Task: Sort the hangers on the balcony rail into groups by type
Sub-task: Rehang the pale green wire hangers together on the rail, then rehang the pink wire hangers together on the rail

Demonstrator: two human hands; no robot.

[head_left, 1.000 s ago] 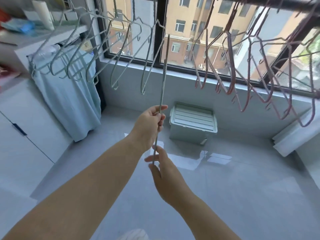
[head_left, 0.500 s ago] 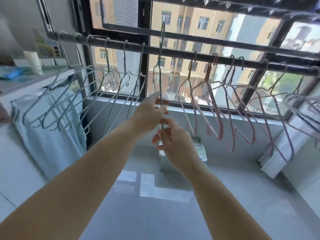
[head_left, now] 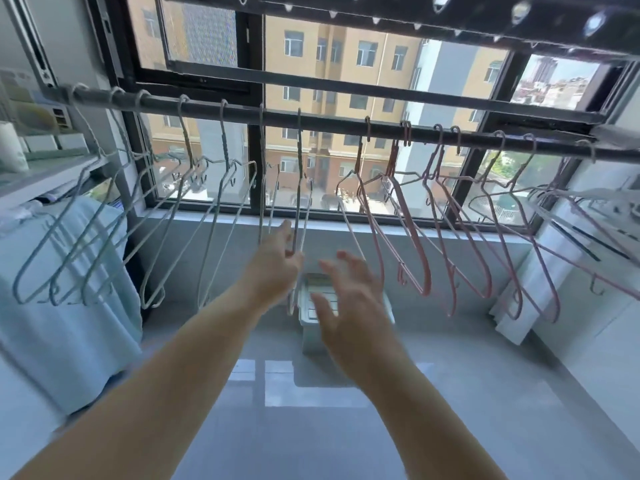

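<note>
A dark rail [head_left: 329, 121] runs across the window. Several grey-green wire hangers [head_left: 221, 216] hang on its left half and several pink hangers [head_left: 408, 237] on its right half. One grey-green hanger [head_left: 298, 174] hangs edge-on at the right end of the grey group, hooked over the rail. My left hand [head_left: 273, 268] reaches up to it, thumb straight, fingertips touching its lower wires. Just to the right, my right hand [head_left: 349, 299] is off the hanger with fingers spread and holds nothing.
A pale green lidded box [head_left: 311, 327] stands on the tiled floor below the window, partly behind my hands. A light blue cloth [head_left: 69, 306] hangs at the left under a shelf [head_left: 41, 174]. A white appliance [head_left: 519, 306] stands at the right wall.
The grey-green hanger, held by both hands before, now hangs on the rail. My right hand has let go and spread open; my left grip has loosened. The view has tilted upward.
</note>
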